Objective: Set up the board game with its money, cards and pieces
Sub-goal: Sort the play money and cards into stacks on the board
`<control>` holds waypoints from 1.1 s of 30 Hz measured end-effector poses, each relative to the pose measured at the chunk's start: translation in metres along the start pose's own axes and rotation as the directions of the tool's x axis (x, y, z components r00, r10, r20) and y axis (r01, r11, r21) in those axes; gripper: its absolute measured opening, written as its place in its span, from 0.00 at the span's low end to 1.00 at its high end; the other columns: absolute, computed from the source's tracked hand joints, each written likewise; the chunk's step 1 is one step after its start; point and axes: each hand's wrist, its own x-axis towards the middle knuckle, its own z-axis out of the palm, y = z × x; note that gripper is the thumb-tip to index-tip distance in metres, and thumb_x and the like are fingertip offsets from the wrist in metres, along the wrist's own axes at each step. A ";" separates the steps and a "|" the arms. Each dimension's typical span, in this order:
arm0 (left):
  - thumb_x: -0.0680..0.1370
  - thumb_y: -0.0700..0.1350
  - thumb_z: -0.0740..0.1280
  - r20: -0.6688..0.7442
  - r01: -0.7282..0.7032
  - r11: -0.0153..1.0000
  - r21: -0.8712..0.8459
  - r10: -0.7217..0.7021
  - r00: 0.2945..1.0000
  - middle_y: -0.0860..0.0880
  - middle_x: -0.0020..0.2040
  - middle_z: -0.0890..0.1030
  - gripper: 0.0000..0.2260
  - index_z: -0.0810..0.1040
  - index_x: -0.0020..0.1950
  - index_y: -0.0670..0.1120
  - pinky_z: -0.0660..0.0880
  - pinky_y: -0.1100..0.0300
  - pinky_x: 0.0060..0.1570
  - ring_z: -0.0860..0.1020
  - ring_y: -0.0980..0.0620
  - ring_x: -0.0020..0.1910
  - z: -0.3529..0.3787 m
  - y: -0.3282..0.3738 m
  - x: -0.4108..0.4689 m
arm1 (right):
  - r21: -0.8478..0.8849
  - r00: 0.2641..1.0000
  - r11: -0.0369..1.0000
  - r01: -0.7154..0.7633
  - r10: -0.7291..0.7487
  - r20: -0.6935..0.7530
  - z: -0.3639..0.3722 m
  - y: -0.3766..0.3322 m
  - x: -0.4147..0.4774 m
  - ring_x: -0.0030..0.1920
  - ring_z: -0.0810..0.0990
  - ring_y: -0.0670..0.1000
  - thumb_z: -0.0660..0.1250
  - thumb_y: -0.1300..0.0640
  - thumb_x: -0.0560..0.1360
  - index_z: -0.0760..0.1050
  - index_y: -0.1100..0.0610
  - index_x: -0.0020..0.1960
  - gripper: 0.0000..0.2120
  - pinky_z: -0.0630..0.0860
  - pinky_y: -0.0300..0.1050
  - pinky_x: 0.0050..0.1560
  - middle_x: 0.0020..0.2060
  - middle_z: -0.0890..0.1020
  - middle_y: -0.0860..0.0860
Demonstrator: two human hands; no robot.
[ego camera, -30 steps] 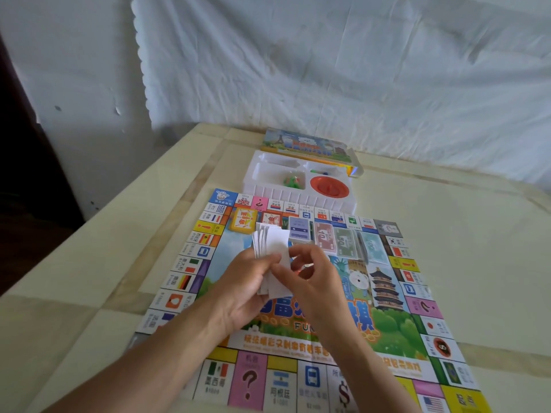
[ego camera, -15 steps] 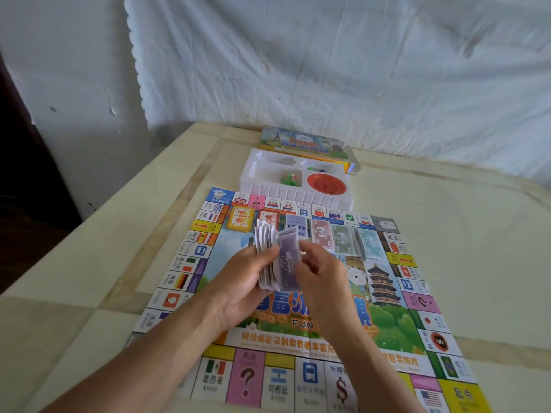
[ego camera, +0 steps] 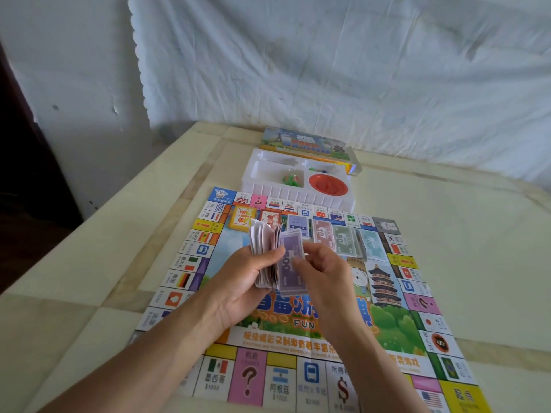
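A colourful game board (ego camera: 396,323) lies flat on the table. Above its middle my left hand (ego camera: 247,281) grips a thick stack of play money (ego camera: 264,248), held upright and fanned at the top. My right hand (ego camera: 322,272) pinches a purple 500 note (ego camera: 290,263) at the front of that stack. Along the board's far inner edge lie a yellow card deck (ego camera: 240,223), a red card deck (ego camera: 269,217) and sorted money piles: blue (ego camera: 298,225), pink 10 (ego camera: 323,234), green 50 (ego camera: 346,241) and light blue 100 (ego camera: 372,245).
Behind the board stands a white plastic tray (ego camera: 298,196) holding green pieces (ego camera: 290,180) and a red round spinner (ego camera: 328,183). The game box lid (ego camera: 307,144) lies behind the tray. The cream table (ego camera: 477,234) ends at a wall draped with white cloth; its left edge drops off.
The purple note turned from its white back to its printed face and now sits at the front of the stack, pinched by my right hand. Both hands stay over the board's middle.
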 end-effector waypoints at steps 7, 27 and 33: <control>0.74 0.35 0.65 -0.065 -0.044 0.999 0.015 0.045 0.997 0.37 0.48 0.81 0.09 0.80 0.53 0.39 0.74 0.45 0.55 0.78 0.39 0.50 -0.002 -0.001 0.001 | 0.079 0.978 0.996 0.041 -0.056 0.200 0.003 -0.002 -0.006 0.43 0.81 0.54 0.67 0.65 0.75 0.78 0.58 0.53 0.08 0.80 0.43 0.46 0.43 0.82 0.58; 0.75 0.40 0.67 -0.072 0.014 0.999 -0.030 -0.016 0.997 0.39 0.52 0.82 0.15 0.77 0.61 0.38 0.78 0.53 0.50 0.81 0.45 0.48 -0.004 0.001 0.002 | 0.190 0.994 0.979 -0.078 0.063 0.084 -0.008 0.000 0.003 0.46 0.83 0.57 0.66 0.66 0.75 0.79 0.59 0.54 0.09 0.81 0.48 0.47 0.45 0.84 0.57; 0.74 0.42 0.68 -0.099 0.029 0.999 -0.041 -0.033 0.995 0.36 0.57 0.80 0.18 0.76 0.63 0.38 0.75 0.49 0.57 0.79 0.42 0.52 -0.006 0.002 0.002 | 0.234 0.991 0.965 -0.115 0.096 0.091 -0.009 -0.001 0.002 0.46 0.84 0.56 0.65 0.65 0.76 0.79 0.59 0.54 0.08 0.80 0.48 0.47 0.45 0.85 0.57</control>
